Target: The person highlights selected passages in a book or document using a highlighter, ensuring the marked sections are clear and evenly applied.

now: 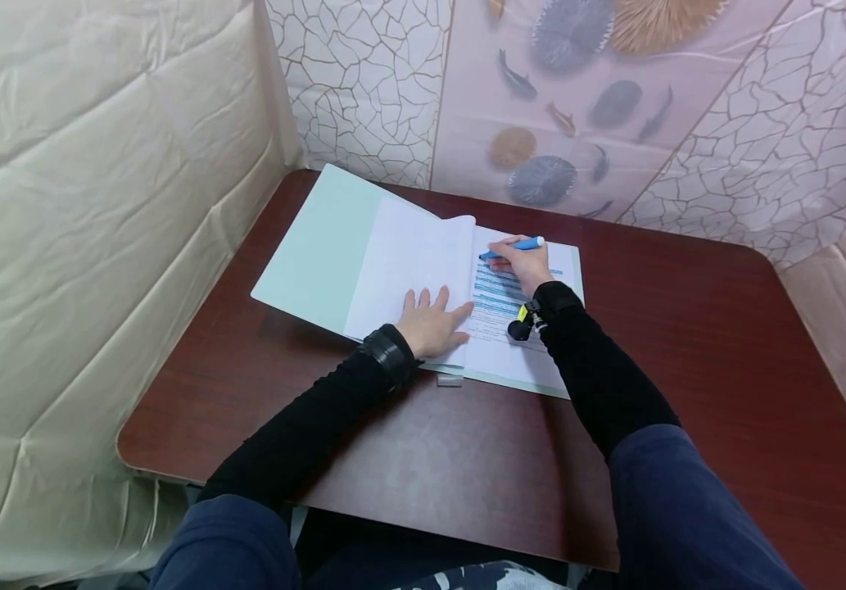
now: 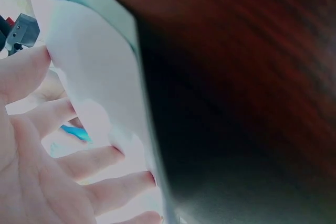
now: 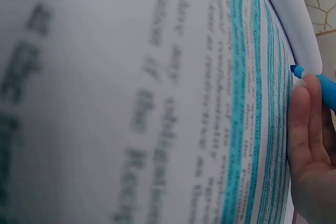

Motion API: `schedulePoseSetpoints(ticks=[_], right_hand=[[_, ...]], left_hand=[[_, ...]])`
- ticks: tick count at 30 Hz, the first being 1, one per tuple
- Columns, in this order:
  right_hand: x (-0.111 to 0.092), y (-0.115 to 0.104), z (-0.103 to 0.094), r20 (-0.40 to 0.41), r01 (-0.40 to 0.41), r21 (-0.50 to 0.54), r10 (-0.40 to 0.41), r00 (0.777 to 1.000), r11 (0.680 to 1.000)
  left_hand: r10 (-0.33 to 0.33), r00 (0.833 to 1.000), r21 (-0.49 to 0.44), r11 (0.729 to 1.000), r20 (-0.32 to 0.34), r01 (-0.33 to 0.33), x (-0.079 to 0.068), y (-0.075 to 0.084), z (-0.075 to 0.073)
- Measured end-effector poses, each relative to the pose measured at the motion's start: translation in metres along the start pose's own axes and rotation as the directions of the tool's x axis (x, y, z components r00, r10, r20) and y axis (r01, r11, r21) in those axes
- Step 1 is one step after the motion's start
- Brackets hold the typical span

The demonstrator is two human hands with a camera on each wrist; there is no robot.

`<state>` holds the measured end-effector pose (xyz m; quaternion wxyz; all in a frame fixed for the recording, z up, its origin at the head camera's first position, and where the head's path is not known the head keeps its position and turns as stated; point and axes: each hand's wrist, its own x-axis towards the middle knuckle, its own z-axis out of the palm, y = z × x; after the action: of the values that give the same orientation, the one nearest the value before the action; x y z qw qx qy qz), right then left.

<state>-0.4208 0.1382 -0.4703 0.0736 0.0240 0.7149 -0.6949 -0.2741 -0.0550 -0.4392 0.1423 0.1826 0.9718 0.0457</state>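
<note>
A blue highlighter is pinched in my right hand, its tip at the left of the upper lines on a printed page. In the right wrist view, blue strips cover many lines of text, and the dark blue highlighter tip is at the far end of the page. My left hand rests with spread fingers on the white left-hand page, its thumb side near the fold. Both pages lie in an open pale green folder.
A small grey piece, perhaps the highlighter's cap, lies at the folder's lower edge on the brown table. A black camera on the right wrist hangs over the page. Curtains border the table behind and at the sides.
</note>
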Motion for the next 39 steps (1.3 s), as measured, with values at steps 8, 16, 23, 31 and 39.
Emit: schedulePoseSetpoints(ticks=[8, 16, 23, 31, 39], right_hand=[[-0.005, -0.005, 0.002, -0.025, 0.017, -0.148, -0.021, 0.999, 0.989], [-0.008, -0.01, 0.009, -0.04, 0.029, -0.262, -0.041, 0.998, 0.965], [-0.009, -0.011, 0.009, -0.05, 0.02, -0.244, -0.033, 0.998, 0.97], [-0.008, -0.012, 0.007, -0.045, 0.007, -0.203, -0.017, 0.999, 0.979], [-0.007, -0.012, 0.005, -0.053, -0.017, -0.192, 0.007, 0.999, 0.981]], left_hand=[[0.005, 1.0, 0.004, 1.0, 0.006, -0.005, 0.002, 0.001, 0.001], [0.002, 1.0, 0.003, 1.0, -0.003, -0.002, 0.001, 0.0, 0.002], [0.0, 1.0, 0.001, 1.0, 0.003, 0.0, 0.002, 0.0, 0.003], [-0.005, 1.0, -0.002, 1.0, 0.007, 0.005, 0.003, 0.001, 0.003], [-0.006, 1.0, -0.001, 1.0, 0.008, 0.006, 0.003, 0.003, 0.002]])
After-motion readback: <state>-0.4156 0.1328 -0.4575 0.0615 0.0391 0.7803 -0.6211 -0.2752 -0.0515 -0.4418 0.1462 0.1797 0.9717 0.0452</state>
